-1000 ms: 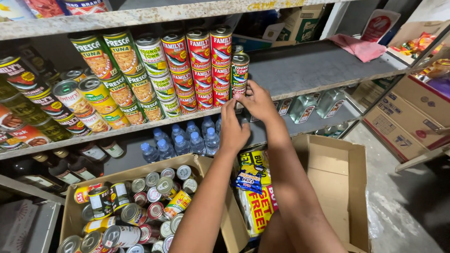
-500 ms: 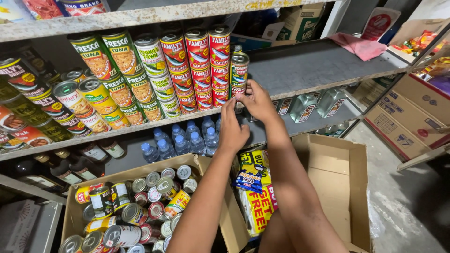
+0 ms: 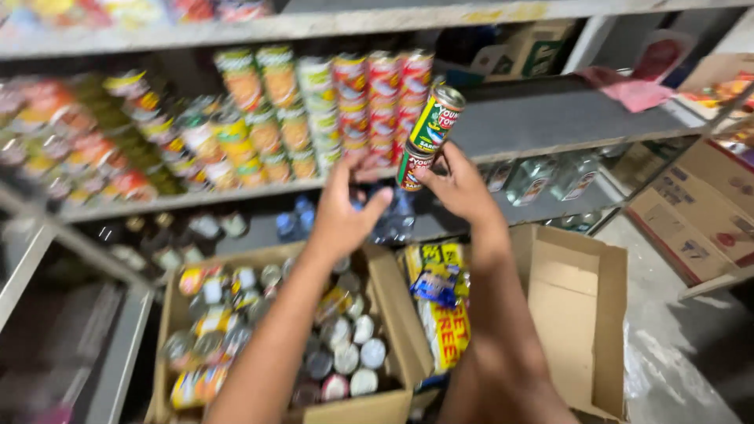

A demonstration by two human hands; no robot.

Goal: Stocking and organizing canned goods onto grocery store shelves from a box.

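Note:
My right hand [image 3: 459,187] grips a stack of two cans [image 3: 428,135], green on top and red below, tilted to the right and lifted off the metal shelf [image 3: 542,118]. My left hand [image 3: 345,212] hovers just left of the stack with fingers spread, holding nothing. Behind the hands, rows of stacked red and green cans [image 3: 314,110] fill the left part of the same shelf. Below my arms sits an open cardboard box [image 3: 177,314] full of loose cans.
A second open cardboard box [image 3: 581,306] to the right holds yellow and blue packets [image 3: 440,306]. Water bottles [image 3: 393,220] stand on the lower shelf. More cardboard cartons [image 3: 691,212] sit at the right, and a pink cloth [image 3: 636,90] lies on the shelf.
The stack of two cans has been lifted off the shelf row and tipped to the right in my right hand. My left hand has come away from it. The view has shifted and blurred.

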